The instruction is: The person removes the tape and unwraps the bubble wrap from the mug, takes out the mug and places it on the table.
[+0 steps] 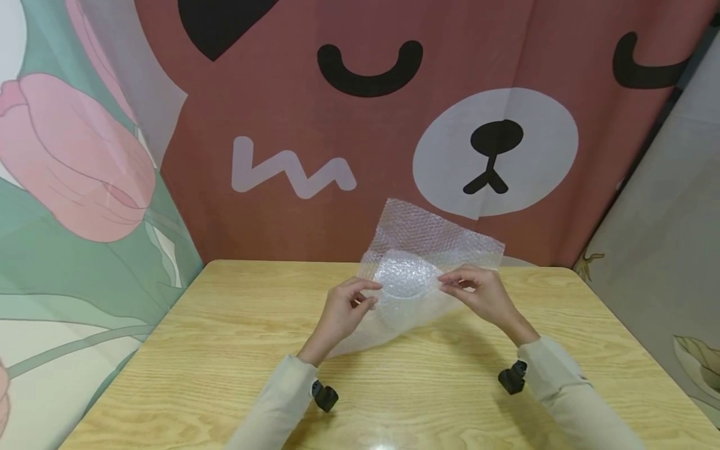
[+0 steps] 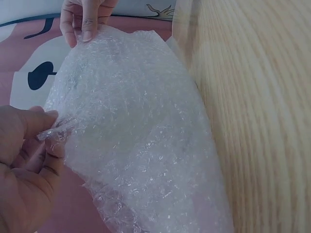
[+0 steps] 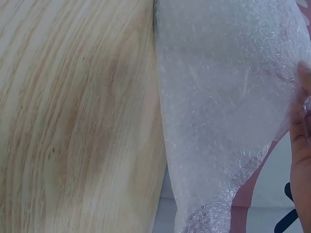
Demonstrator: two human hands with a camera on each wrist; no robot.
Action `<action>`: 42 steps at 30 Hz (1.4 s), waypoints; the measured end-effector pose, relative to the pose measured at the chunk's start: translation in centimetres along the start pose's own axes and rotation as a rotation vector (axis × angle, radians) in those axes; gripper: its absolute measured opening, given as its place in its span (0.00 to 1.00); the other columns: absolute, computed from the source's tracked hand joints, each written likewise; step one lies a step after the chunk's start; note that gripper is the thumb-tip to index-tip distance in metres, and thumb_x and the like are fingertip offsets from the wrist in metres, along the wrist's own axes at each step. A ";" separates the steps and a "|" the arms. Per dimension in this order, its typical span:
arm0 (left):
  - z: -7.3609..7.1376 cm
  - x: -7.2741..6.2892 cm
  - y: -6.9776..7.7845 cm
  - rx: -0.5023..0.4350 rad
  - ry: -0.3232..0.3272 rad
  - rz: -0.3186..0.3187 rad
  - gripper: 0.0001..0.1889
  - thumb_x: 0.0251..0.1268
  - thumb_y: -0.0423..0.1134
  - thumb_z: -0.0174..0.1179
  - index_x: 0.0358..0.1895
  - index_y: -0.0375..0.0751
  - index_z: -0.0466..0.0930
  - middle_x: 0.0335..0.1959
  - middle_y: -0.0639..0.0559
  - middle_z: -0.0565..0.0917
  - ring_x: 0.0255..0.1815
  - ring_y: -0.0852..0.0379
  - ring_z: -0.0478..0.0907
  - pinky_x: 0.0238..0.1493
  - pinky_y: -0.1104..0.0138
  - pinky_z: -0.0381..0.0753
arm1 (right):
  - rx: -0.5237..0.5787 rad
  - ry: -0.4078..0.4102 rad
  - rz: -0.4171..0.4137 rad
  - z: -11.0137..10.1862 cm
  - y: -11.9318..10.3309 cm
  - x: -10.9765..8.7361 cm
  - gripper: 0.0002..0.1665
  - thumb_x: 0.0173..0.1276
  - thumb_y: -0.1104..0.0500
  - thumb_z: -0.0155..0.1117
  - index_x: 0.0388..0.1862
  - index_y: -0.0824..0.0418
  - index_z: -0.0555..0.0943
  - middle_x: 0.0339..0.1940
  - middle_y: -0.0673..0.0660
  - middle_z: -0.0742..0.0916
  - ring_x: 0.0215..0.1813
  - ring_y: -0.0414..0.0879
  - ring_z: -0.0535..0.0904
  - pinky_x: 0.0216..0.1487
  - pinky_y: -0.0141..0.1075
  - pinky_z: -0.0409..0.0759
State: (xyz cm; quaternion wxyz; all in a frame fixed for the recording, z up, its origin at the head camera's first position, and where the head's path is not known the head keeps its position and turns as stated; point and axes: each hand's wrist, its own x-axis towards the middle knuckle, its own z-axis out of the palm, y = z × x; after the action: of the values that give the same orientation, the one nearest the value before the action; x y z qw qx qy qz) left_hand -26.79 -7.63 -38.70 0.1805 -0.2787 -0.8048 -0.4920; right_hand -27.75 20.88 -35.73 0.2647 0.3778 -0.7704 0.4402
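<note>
A sheet of clear bubble wrap [image 1: 416, 231] is held up over the table between both hands. Its far corner points up toward the curtain, and its lower part slopes down at the left. A round, pale shape [image 1: 406, 275] shows in the middle of the wrap; its kind is hidden by the bubbles. My left hand [image 1: 347, 306] pinches a fold of the wrap between thumb and fingers, as the left wrist view shows closely. Across from it, my right hand [image 1: 478, 292] pinches the wrap's other side with thumb and fingertips.
Beneath the hands lies a light wood-grain table [image 1: 225, 350]. A curtain [image 1: 270, 112] with a bear face hangs right behind its back edge, and flower-patterned cloth [image 1: 73, 187] hangs at the left. Each sleeve carries a small black wrist camera [image 1: 324, 395].
</note>
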 end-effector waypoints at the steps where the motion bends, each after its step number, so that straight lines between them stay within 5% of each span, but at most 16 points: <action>1: 0.0 0.0 0.0 0.000 -0.003 0.005 0.12 0.62 0.26 0.64 0.48 0.38 0.85 0.45 0.47 0.83 0.27 0.60 0.82 0.24 0.70 0.80 | -0.005 0.001 -0.002 0.0 0.0 0.0 0.14 0.48 0.82 0.70 0.34 0.73 0.85 0.31 0.63 0.86 0.29 0.49 0.81 0.31 0.30 0.82; 8: -0.2 -0.1 0.0 -0.008 -0.025 0.091 0.14 0.60 0.23 0.64 0.50 0.35 0.84 0.48 0.44 0.82 0.28 0.58 0.83 0.25 0.71 0.81 | -0.030 0.006 -0.022 0.1 -0.3 -0.2 0.18 0.47 0.83 0.70 0.39 0.75 0.84 0.30 0.62 0.86 0.29 0.49 0.81 0.31 0.31 0.82; 13: -0.3 -0.2 0.1 0.011 -0.048 0.117 0.23 0.60 0.23 0.64 0.60 0.36 0.78 0.51 0.43 0.82 0.27 0.60 0.81 0.23 0.71 0.80 | -0.044 0.022 0.003 0.1 -0.6 -0.3 0.25 0.47 0.82 0.71 0.48 0.78 0.80 0.28 0.61 0.85 0.29 0.50 0.81 0.33 0.31 0.82; 19: -0.2 -0.2 0.4 -0.008 -0.020 0.093 0.31 0.57 0.22 0.65 0.66 0.33 0.69 0.46 0.40 0.85 0.26 0.57 0.82 0.24 0.70 0.80 | -0.040 0.034 0.077 -0.1 -1.1 -0.4 0.22 0.50 0.80 0.71 0.46 0.76 0.82 0.28 0.61 0.86 0.30 0.48 0.81 0.34 0.30 0.82; 30: -0.1 -0.7 1.0 -0.023 -0.018 -0.084 0.16 0.61 0.28 0.65 0.53 0.33 0.81 0.37 0.46 0.87 0.29 0.60 0.82 0.31 0.70 0.81 | -0.045 -0.015 0.160 -0.9 -1.6 -1.1 0.13 0.52 0.77 0.72 0.39 0.72 0.84 0.30 0.60 0.87 0.30 0.46 0.81 0.35 0.30 0.82; 42: -0.1 -0.8 1.2 -0.040 -0.047 -0.020 0.14 0.59 0.26 0.66 0.49 0.34 0.83 0.35 0.46 0.88 0.30 0.59 0.84 0.29 0.69 0.82 | -0.013 -0.038 0.077 -1.6 -1.6 -1.6 0.13 0.51 0.80 0.70 0.35 0.70 0.86 0.31 0.61 0.87 0.32 0.49 0.83 0.30 0.32 0.83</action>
State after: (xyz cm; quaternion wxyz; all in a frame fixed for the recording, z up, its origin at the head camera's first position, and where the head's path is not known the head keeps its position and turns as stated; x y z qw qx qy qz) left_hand -25.39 -7.48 -38.25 0.1509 -0.2856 -0.8016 -0.5031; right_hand -25.44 22.31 -35.43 0.2353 0.3543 -0.7921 0.4379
